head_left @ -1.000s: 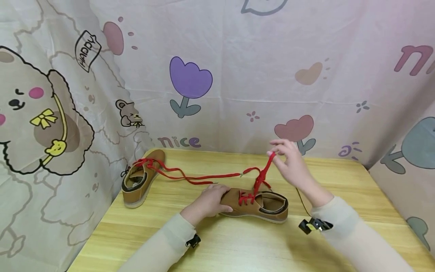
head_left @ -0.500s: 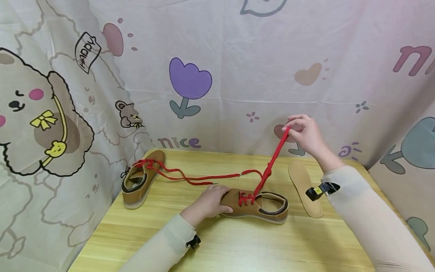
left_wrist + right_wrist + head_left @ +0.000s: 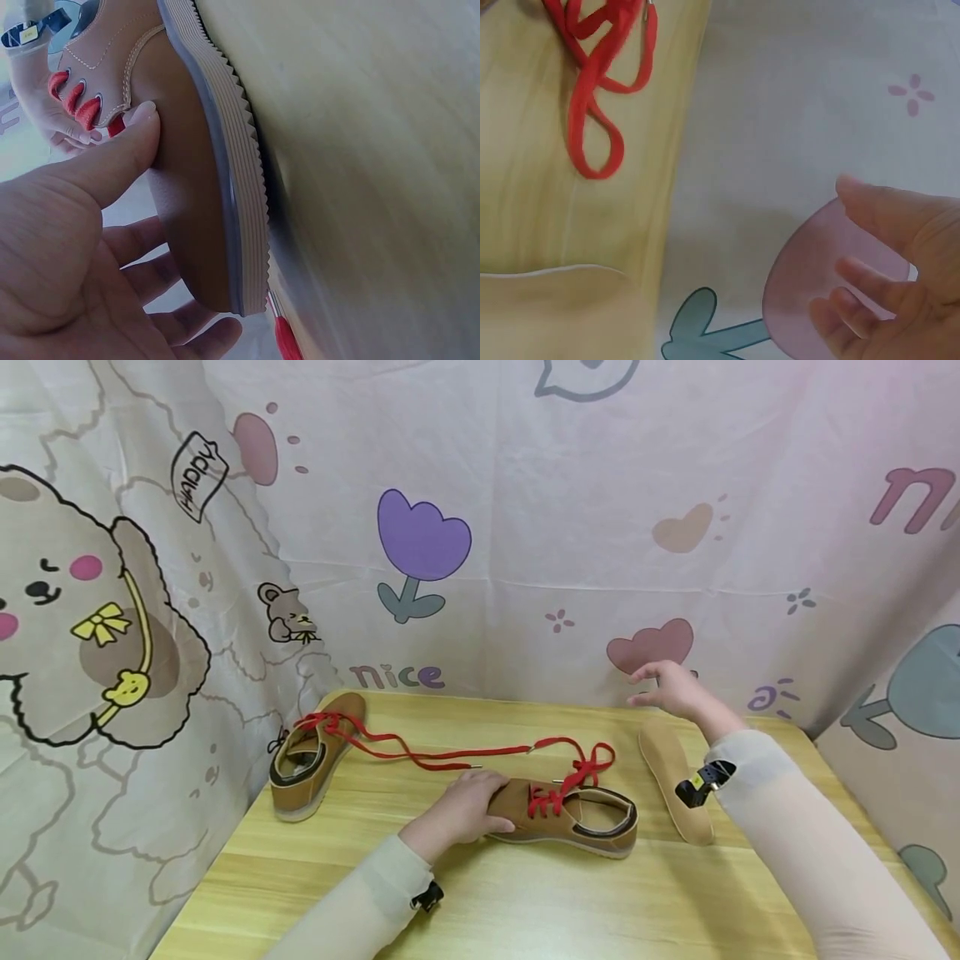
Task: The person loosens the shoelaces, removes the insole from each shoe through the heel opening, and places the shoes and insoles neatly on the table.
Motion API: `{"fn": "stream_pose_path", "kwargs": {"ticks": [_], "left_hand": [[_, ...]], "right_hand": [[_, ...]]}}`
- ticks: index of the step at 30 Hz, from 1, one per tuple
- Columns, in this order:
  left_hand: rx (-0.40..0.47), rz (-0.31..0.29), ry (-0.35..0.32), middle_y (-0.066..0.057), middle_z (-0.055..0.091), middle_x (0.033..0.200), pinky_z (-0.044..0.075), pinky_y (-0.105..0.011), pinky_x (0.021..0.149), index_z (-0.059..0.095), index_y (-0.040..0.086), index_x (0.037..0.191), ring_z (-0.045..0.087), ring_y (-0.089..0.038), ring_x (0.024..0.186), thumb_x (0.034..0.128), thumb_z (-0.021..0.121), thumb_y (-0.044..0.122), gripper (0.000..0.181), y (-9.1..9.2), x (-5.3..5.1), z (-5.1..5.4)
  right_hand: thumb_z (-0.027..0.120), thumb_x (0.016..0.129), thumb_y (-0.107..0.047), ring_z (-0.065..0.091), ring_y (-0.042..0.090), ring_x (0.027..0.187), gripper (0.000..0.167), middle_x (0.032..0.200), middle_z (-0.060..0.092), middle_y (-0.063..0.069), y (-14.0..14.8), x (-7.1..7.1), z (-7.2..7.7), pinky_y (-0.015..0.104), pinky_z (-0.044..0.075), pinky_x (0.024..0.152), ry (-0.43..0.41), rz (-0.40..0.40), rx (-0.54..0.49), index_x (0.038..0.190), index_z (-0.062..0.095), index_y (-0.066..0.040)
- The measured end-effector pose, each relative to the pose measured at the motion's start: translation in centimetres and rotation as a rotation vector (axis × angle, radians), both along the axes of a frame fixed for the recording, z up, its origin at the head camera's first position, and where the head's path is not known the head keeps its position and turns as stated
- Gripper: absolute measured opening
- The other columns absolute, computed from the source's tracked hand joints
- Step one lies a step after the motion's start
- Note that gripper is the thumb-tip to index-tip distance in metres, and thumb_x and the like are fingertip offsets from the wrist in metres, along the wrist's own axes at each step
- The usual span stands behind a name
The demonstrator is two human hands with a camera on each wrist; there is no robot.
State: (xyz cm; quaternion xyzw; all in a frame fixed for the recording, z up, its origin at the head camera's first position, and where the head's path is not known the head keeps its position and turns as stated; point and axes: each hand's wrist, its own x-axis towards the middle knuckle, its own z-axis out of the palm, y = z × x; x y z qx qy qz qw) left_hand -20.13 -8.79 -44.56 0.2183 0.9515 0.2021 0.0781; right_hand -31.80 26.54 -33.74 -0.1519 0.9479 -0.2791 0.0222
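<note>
My left hand (image 3: 463, 806) grips the toe of a brown shoe (image 3: 558, 837), thumb on the near side and fingers over the far side. The shoe stands sole down, its toe pointing left. In the left wrist view, the thumb presses the brown upper (image 3: 187, 187) near the lace holes. A red shoelace (image 3: 588, 767) lies knotted and looped on the table behind that shoe; the loop (image 3: 596, 146) also shows in the right wrist view. My right hand (image 3: 671, 687) hovers above the table's back edge with fingers apart, holding nothing, away from the lace.
Another brown shoe (image 3: 303, 777) stands at the left, its long red laces (image 3: 420, 756) stretching toward the middle of the table. A tan insole (image 3: 678, 793) lies at the right, partly behind the right wrist's camera (image 3: 703, 782). A printed curtain (image 3: 517, 527) hangs behind the table.
The right hand pulled the red lace up and to the right, then let it go and came down slightly. The lace dropped onto the table. The left hand has stayed on the shoe.
</note>
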Motion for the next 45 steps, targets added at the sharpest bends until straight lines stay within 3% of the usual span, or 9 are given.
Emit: {"fn": "stream_pose_path", "kwargs": {"ticks": [5,10,19,28,35,39,45], "left_hand": [[0.006,0.003,0.007,-0.009,0.050,0.149,0.034,-0.055,0.112,0.051,0.009,0.147,0.040,-0.035,0.139,0.0869,0.076,0.044,0.074,0.0,0.1,0.1],[0.006,-0.003,0.009,-0.009,0.050,0.149,0.034,-0.055,0.112,0.050,0.008,0.147,0.040,-0.035,0.139,0.0874,0.076,0.044,0.074,-0.1,0.1,0.2],[0.002,-0.003,0.008,-0.009,0.049,0.150,0.034,-0.055,0.112,0.050,0.008,0.147,0.040,-0.035,0.139,0.0877,0.075,0.044,0.074,0.0,-0.1,0.0],[-0.004,-0.005,0.010,-0.009,0.049,0.150,0.034,-0.054,0.112,0.050,0.008,0.147,0.040,-0.035,0.139,0.0878,0.075,0.045,0.074,0.1,0.0,0.1],[0.005,-0.008,0.009,-0.010,0.050,0.149,0.034,-0.053,0.112,0.050,0.008,0.147,0.040,-0.035,0.139,0.0876,0.075,0.044,0.074,0.0,0.1,0.1],[0.003,-0.006,0.009,-0.009,0.049,0.150,0.034,-0.053,0.112,0.050,0.009,0.147,0.040,-0.034,0.139,0.0876,0.075,0.045,0.073,0.0,0.1,0.0],[0.012,-0.002,0.000,-0.009,0.049,0.150,0.034,-0.054,0.112,0.050,0.009,0.147,0.040,-0.034,0.139,0.0878,0.075,0.044,0.073,-0.1,0.2,0.1]], "right_hand": [[0.075,0.089,-0.009,0.045,0.052,0.126,0.018,0.121,0.062,0.026,-0.4,0.5,-1.0,0.066,0.035,0.104,0.077,0.049,-0.019,0.103,0.070,0.002],[0.077,0.086,-0.009,0.053,0.048,0.116,0.010,0.111,0.065,0.022,-1.0,1.2,-3.4,0.064,0.028,0.104,0.141,0.108,0.046,0.092,0.072,-0.003],[0.080,0.083,-0.009,0.053,0.047,0.113,0.007,0.112,0.064,0.019,-1.8,1.8,-6.7,0.067,0.028,0.103,0.149,0.142,0.088,0.087,0.073,-0.010],[0.081,0.083,-0.011,0.060,0.041,0.108,0.006,0.111,0.067,0.015,-1.8,1.9,-8.8,0.057,0.047,0.091,0.151,0.189,0.152,0.086,0.076,-0.010],[0.083,0.080,-0.010,0.060,0.033,0.098,0.011,0.098,0.067,0.008,-2.7,2.3,-10.2,0.056,0.039,0.092,0.143,0.218,0.152,0.079,0.073,-0.013],[0.085,0.078,-0.011,0.058,0.026,0.090,0.015,0.094,0.066,0.005,-3.1,2.2,-10.9,0.049,0.040,0.084,0.173,0.254,0.156,0.075,0.071,-0.015],[0.084,0.079,-0.012,0.057,0.032,0.097,0.011,0.097,0.067,0.010,-3.6,2.1,-11.9,0.050,0.035,0.088,0.205,0.276,0.153,0.079,0.073,-0.014]]}}
